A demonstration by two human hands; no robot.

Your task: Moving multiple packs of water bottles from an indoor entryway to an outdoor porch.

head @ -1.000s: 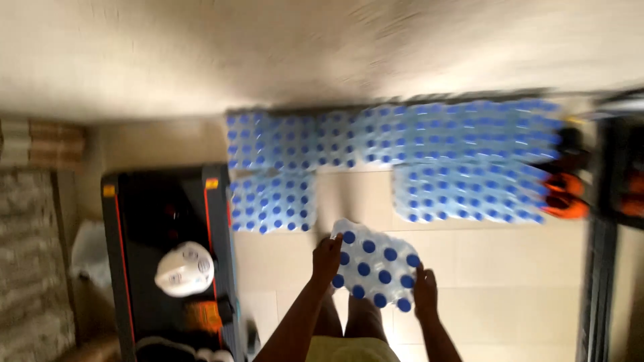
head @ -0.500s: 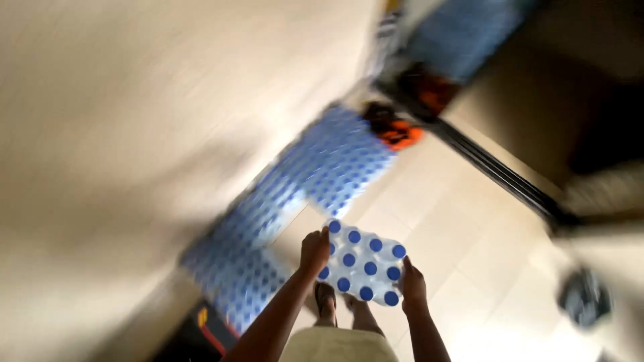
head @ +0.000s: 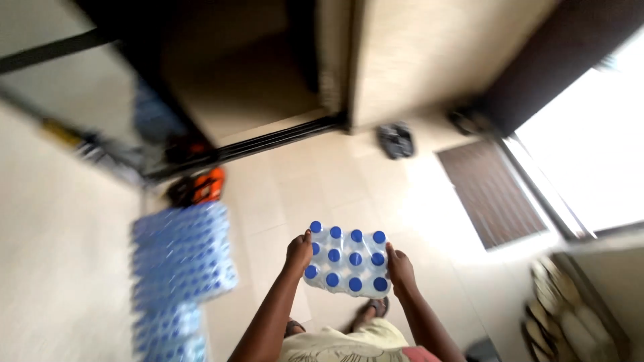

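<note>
Landmark: the shrink-wrapped pack of blue-capped water bottles (head: pixel 347 260), carried in front of the person's waist, above the tiled floor (head: pixel 322 181).
Left hand (head: pixel 298 253): its grip is clamped on the left short end of the pack, thumb on top near the caps, fingers wrapped under the edge.
Right hand (head: pixel 400 269): its grip is clamped on the right short end, slightly nearer the body than the left.
Key relation: the pack lies directly between the two grips, its long axis running left to right across the body, caps facing up; both hands are equally close, each bearing one end, so neither can let go without the pack tipping.
Stacked packs (head: pixel 180 258): more wrapped blue-capped bottles, blurred, on the floor to the left of the carried pack and well apart from it.
Orange object (head: pixel 200 188): beyond the stack, farther left of the pack; too blurred to name.
Doormat (head: pixel 491 193): brown, ribbed, to the right of and beyond the pack, beside a bright doorway (head: pixel 590 154).
Sandals (head: pixel 396 141): a dark pair straight beyond the pack, by the wall.
</note>
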